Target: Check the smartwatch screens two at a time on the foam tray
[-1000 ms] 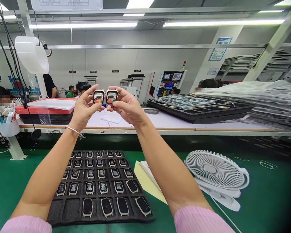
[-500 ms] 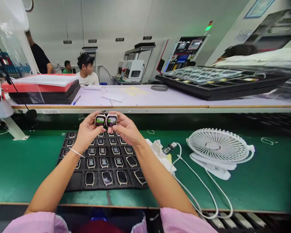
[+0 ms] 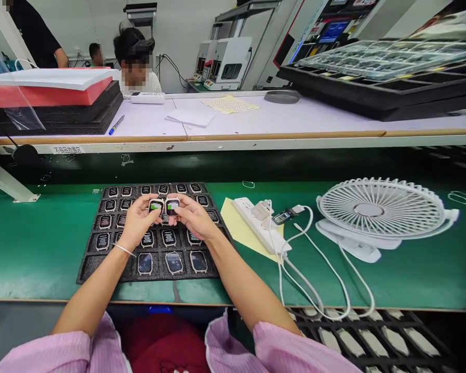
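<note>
My left hand (image 3: pixel 140 220) is closed on a smartwatch body (image 3: pixel 156 207) without a strap, its screen lit with a green and white patch. Beside it, my right hand (image 3: pixel 192 215) grips a second smartwatch body (image 3: pixel 173 206) with a similar lit screen. Both are held side by side, faces toward me, above a black foam tray (image 3: pixel 91 265). Rows of more watch bodies fill the tray's pockets; some screens show white text, while those in the front row, such as one watch (image 3: pixel 145 263), look dark. My forearms and hands hide part of the tray.
Right of the tray, a white power strip (image 3: pixel 262 225) lies on yellow paper with cables running off. A white fan (image 3: pixel 380 210) stands farther right. Behind is a raised shelf (image 3: pixel 233 122) with stacked foam trays (image 3: pixel 392 98) at right. A person (image 3: pixel 135 62) sits beyond it.
My view has tilted downward, so the shelf and background sit higher in the picture. Both hands still hold the two watches and appear lower, over the middle of the tray.
</note>
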Demonstrator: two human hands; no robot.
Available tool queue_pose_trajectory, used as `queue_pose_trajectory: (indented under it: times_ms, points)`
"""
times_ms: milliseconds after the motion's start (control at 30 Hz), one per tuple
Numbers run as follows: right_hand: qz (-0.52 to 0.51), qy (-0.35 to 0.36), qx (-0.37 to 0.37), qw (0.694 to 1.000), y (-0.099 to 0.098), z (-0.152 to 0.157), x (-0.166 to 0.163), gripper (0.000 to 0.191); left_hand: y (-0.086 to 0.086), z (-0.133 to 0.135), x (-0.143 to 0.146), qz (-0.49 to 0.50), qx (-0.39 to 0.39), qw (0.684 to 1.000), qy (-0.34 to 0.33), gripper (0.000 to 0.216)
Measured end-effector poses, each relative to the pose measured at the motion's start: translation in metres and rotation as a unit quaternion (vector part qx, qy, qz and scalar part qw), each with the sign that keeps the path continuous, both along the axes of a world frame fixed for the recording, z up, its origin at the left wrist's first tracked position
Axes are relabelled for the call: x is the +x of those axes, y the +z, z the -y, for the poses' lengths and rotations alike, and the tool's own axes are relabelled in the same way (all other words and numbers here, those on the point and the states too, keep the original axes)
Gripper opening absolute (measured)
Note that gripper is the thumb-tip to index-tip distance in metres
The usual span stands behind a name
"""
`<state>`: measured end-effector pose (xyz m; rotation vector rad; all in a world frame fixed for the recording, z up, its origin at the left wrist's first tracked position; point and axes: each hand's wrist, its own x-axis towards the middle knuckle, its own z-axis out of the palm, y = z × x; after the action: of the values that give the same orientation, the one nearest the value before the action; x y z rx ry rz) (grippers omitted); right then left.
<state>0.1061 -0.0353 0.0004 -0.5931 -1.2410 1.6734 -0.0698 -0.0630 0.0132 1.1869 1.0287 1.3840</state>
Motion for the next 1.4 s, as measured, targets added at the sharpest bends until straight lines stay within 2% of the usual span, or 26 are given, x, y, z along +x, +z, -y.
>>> queue_pose_trajectory:
  times_ms: [233,533,667,1100,1233,1400]
  points:
    - [0.001,0.0,0.005,1.0,-0.005,0.002,0.004,0.044,-0.002,0.005,0.001,0.003,-0.017,1.0,-0.017,0.048]
    - [0.046,-0.04,0.012,0.998,-0.01,0.003,-0.001,0.032,-0.008,0.004,0.0,-0.003,-0.045,0.999,-0.012,0.043]
    - [0.044,-0.038,0.01,0.998,-0.013,0.003,0.001,0.033,-0.008,0.006,0.0,0.009,-0.054,0.998,-0.028,0.045]
    - [-0.037,-0.042,-0.186,0.981,-0.017,0.012,-0.005,0.048,-0.011,0.007,-0.006,0.033,-0.119,0.992,0.004,0.053]
    - [-0.035,-0.041,-0.205,0.977,-0.017,0.011,-0.004,0.058,-0.012,0.007,-0.006,0.042,-0.147,0.988,-0.006,0.058]
    - [-0.018,-0.049,-0.177,0.983,-0.018,0.013,-0.006,0.064,-0.013,0.008,-0.005,0.033,-0.157,0.987,-0.009,0.059]
